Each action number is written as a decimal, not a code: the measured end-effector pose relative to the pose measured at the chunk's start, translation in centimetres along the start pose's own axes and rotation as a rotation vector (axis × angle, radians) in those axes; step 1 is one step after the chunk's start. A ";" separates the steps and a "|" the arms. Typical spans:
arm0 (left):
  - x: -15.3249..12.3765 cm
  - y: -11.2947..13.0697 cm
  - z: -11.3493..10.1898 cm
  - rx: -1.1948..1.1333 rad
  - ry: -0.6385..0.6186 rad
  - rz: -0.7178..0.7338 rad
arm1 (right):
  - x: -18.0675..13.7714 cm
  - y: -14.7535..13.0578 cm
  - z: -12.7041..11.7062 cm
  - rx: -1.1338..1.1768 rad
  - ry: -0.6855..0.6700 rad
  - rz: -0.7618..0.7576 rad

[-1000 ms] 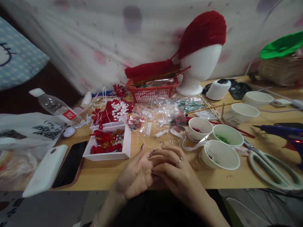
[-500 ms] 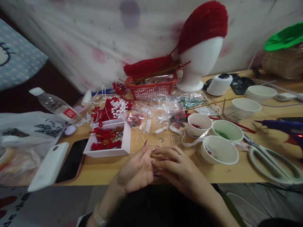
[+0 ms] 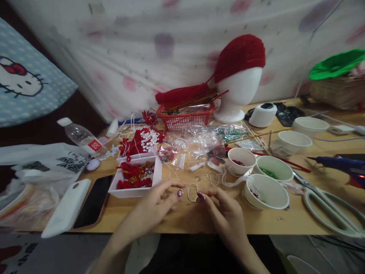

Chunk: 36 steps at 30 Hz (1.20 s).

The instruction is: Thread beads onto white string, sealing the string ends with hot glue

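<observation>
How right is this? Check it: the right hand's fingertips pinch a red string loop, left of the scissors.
Wrong colour: the head view shows a whitish string loop, not red. The right hand does pinch it in its fingertips, left of the scissors.

Toward six o'clock, the right hand's [image 3: 226, 208] fingertips hide part of the cord loop [image 3: 188, 193]. The glue gun [image 3: 336, 165] at three and Hello Kitty fabric [image 3: 38, 93] at ten are cut off.
</observation>
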<state>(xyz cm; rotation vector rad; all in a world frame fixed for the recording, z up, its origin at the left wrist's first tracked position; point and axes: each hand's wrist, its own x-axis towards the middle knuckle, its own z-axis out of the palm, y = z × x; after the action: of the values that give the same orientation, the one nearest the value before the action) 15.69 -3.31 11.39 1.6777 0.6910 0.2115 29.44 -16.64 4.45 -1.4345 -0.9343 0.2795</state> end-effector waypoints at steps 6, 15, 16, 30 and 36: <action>6.2 4.1 -5.9 0.552 0.367 0.166 | 0.3 0.5 0.0 0.156 -0.095 0.221; 15.8 5.9 -5.7 0.738 -0.154 -0.227 | 0.1 1.1 -0.4 0.207 -0.107 0.185; 15.9 5.9 -5.3 0.767 -0.200 -0.231 | 0.0 1.2 -0.4 0.207 -0.111 0.178; 17.5 4.2 -3.1 0.997 -0.316 -0.126 | -0.2 0.8 -0.8 0.156 -0.173 0.131; 17.4 6.7 -5.6 1.043 -0.204 -0.020 | 0.0 0.6 -0.7 0.144 -0.159 0.142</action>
<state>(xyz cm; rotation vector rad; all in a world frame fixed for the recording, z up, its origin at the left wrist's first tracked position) 29.04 10.34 14.97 2.6246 0.7045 -0.4097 30.13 -17.09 3.98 -1.3620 -0.9221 0.5624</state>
